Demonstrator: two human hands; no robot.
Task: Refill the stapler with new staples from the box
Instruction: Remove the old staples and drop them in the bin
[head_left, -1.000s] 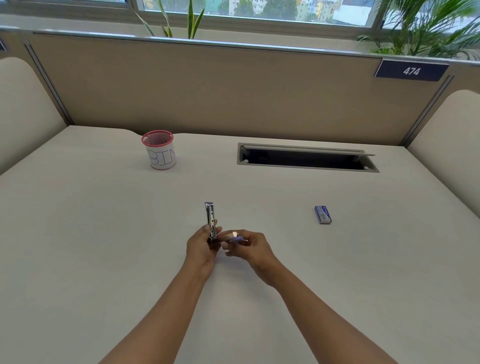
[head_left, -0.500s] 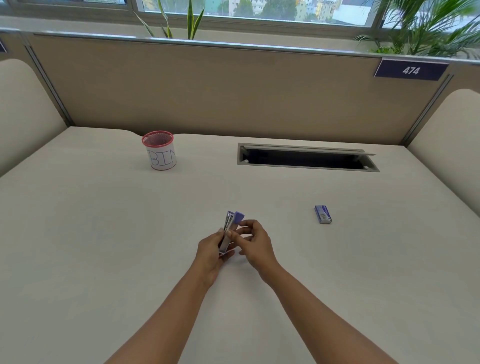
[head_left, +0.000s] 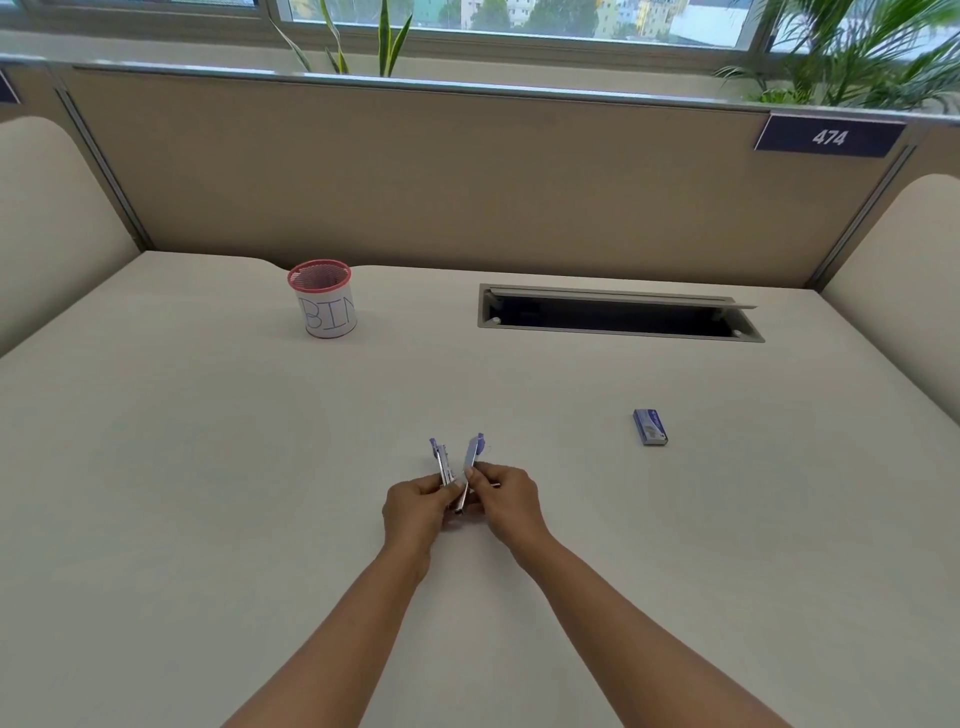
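Note:
A small purple and metal stapler (head_left: 457, 465) is held over the middle of the desk, its two arms spread in a V that points away from me. My left hand (head_left: 418, 506) grips the left arm of the V. My right hand (head_left: 501, 496) pinches the right, purple-tipped arm. The hinge end is hidden between my fingers. The small blue staple box (head_left: 649, 426) lies shut on the desk, well to the right of both hands and apart from them.
A red-rimmed mesh cup labelled BIN (head_left: 322, 299) stands at the back left. An open cable slot (head_left: 618, 314) is cut into the desk at the back right. A beige partition (head_left: 467, 182) closes off the far side.
The stapler's two arms were together half a second ago; now they are spread apart into a V. Both hands have stayed in about the same spot.

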